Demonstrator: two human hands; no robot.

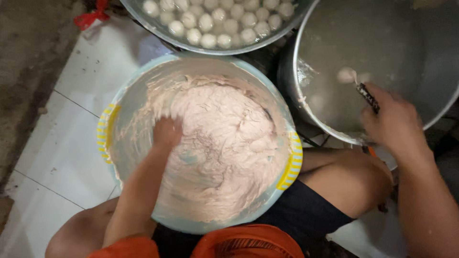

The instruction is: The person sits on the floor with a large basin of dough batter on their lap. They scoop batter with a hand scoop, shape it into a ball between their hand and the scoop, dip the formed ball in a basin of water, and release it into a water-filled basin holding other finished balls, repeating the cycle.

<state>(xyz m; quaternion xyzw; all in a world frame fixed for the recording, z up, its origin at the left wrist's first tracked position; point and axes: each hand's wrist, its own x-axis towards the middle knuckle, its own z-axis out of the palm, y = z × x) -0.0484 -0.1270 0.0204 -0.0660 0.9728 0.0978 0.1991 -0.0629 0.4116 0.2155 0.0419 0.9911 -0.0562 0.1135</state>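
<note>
The left hand [167, 131] is pushed into a mass of pale pink, sticky paste [215, 143] that fills a wide, pale blue plastic basin with yellow striped handles [292, 162]; the fingers are buried in the paste and smeared with it, so whether they are curled or spread cannot be told from this view. The basin sits between the person's bare knees, on a floor of white tiles [57, 157]. The right hand [394, 124] is closed around the dark handle of a spoon [368, 95], whose tip carries a small pale lump of paste [346, 75] over the cloudy water inside a large round metal pot [306, 57] standing just to the right of the basin. At the top of the frame, touching or nearly touching the far rim of the basin, a second metal bowl [143, 19] holds many small white balls [215, 21] lying in liquid. A scrap of red plastic [91, 16] shows at the upper left, by the edge of that bowl. The person wears an orange garment [239, 243] at the lower edge of the view.
</note>
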